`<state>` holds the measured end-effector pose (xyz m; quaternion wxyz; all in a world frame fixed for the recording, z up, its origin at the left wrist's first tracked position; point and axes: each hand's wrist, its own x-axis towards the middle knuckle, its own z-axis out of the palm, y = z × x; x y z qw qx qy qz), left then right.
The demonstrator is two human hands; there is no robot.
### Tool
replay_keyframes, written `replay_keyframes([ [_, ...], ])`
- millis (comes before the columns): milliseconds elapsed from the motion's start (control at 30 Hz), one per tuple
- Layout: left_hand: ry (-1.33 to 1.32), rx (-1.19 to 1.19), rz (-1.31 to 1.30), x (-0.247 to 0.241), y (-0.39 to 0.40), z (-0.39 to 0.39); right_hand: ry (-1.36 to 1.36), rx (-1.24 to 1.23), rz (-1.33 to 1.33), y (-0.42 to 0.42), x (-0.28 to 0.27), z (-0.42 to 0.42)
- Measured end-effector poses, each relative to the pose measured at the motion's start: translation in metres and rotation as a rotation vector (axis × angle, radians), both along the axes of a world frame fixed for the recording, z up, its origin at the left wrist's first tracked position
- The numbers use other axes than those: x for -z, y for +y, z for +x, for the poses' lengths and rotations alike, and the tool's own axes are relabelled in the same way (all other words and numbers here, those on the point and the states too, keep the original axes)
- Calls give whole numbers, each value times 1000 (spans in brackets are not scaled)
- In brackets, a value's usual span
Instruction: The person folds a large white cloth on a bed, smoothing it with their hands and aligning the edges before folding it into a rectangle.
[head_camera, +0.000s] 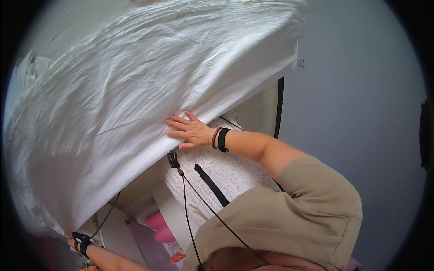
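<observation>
A large wrinkled white bedding cloth [122, 95] spreads across the upper left, its lower edge running taut on a diagonal. My right hand [191, 130] lies on the cloth near that edge, palm down, fingers spread. At the lower left, my left hand [72, 242] is at the corner where the cloth draws to a point and seems to pinch it. A black wrist device [81, 240] hides most of those fingers. A black strap [223, 139] and a brown bangle [215, 138] circle my right wrist.
A grey-blue wall [349, 91] with a socket [300, 63] rises at the right. Below the cloth are my light patterned skirt [230, 166], a dangling lanyard cord [184, 189], a white cabinet panel [118, 230], pink items [161, 228] and flowers [90, 268].
</observation>
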<state>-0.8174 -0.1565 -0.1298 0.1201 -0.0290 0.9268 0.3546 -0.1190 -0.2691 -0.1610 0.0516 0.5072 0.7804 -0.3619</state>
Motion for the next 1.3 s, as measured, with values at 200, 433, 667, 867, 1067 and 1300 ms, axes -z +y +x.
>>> replay_keyframes([
  [200, 1033, 1005, -110, 17, 26, 201, -467, 633, 36, -11, 6, 113],
  [433, 266, 1546, 348, 19, 24, 654, -123, 2343, 453, -47, 25, 387],
  [667, 394, 1728, -153, 29, 48, 847, 978, 2362, 204, -49, -27, 552],
  [867, 492, 1798, -523, 40, 49, 883, 1460, 2545, 36, -127, -15, 565],
  [1067, 562, 1850, -59, 40, 20, 921, 1579, 2350, -39, -113, -63, 594],
  [1300, 176, 2187, -271, 12, -4, 962, 188, 1665, 499, -46, -186, 480],
])
